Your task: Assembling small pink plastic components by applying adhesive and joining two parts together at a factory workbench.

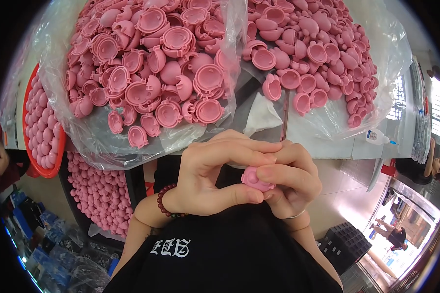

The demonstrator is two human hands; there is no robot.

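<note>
A small pink plastic piece (252, 178), rounded with a raised bump, is pinched between both hands close in front of my body. My left hand (212, 171) has its thumb against the piece's lower side, with the fingers curved over the top. My right hand (293, 178) presses its thumb and fingers on the piece's right side, and covers much of it. Beyond my hands, hollow pink half shells (168, 113) with rims and small tabs lie heaped on a clear plastic sheet. At the far right is another heap of pink rounded parts (318, 53).
A white cloth (263, 115) lies between the heaps, and a small bottle with a blue tip (376, 137) stands at the right. A red-rimmed basket (61, 146) of pink balls is at the left, above a dark bin of pink pieces (100, 193). Black crates (344, 246) sit lower right.
</note>
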